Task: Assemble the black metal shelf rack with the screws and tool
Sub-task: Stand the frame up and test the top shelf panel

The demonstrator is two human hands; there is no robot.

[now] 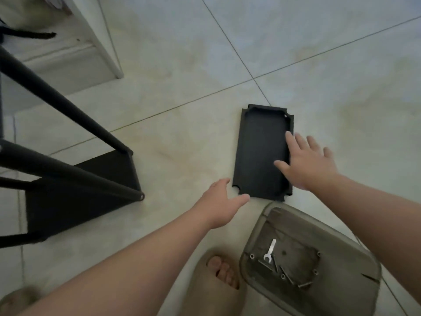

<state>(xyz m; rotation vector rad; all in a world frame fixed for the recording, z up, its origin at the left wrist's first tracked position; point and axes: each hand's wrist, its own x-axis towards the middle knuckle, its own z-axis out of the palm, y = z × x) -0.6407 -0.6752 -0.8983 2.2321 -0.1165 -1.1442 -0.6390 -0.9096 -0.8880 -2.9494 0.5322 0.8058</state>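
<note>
Lying flat on the tiled floor (182, 106), open side up, is the loose black shelf tray (259, 153). The right hand (307, 163) sits palm-down over the tray's right rim, fingers straight and spread wide, thumb over the tray's inside. The left hand (224, 199) reaches to the tray's near-left corner, relaxed, gripping nothing; contact unclear. Well left of the tray stands the partly built rack frame (79, 183). Just beside the tray's near end, a grey-green plastic piece (335, 233) carries a white wrench (270, 250) and screws (287, 275).
</note>
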